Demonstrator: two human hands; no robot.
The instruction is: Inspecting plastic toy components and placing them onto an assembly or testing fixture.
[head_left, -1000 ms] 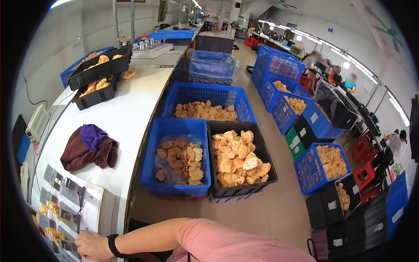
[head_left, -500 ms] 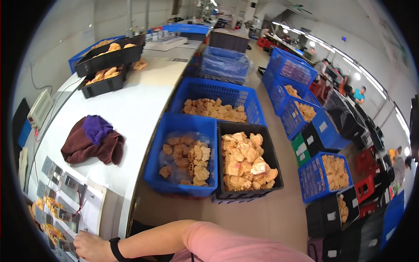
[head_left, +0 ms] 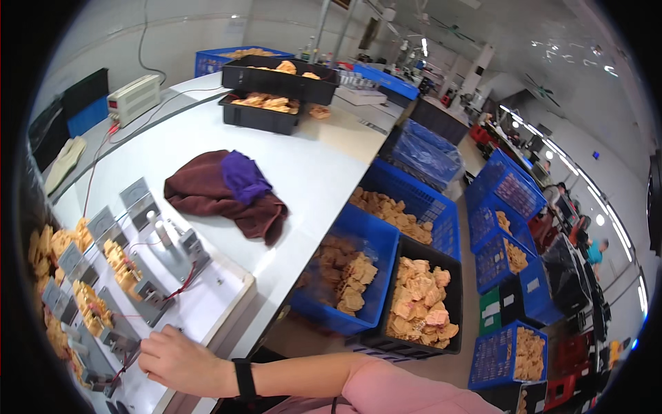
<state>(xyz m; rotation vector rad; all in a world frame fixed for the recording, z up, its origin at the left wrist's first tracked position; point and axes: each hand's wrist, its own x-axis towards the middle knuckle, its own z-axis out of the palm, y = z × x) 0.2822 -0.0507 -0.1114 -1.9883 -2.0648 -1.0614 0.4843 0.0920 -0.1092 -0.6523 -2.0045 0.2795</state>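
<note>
My right hand (head_left: 181,362), with a black band at the wrist, reaches in from the lower edge to a white board (head_left: 224,303). Its fingers are curled beside a small metal block (head_left: 118,339) with a red wire; what they hold, if anything, is hidden. On the board stand several grey metal fixtures (head_left: 148,293) with upright plates. Lumpy cream-coloured pieces (head_left: 124,272) sit in some of them. More such pieces (head_left: 45,252) are heaped at the far left. My left hand is out of view.
On the white table (head_left: 314,179) lie a brown and purple cloth (head_left: 224,193) and black bins (head_left: 265,114) of pieces. A power supply box (head_left: 134,96) stands behind. Right of the table are a blue crate (head_left: 376,303) and a black crate (head_left: 448,348). Farther right, people work.
The view has swung left, so the fixtures, cloth and crates appear farther right. My right hand stays at the fixtures, and more of it shows.
</note>
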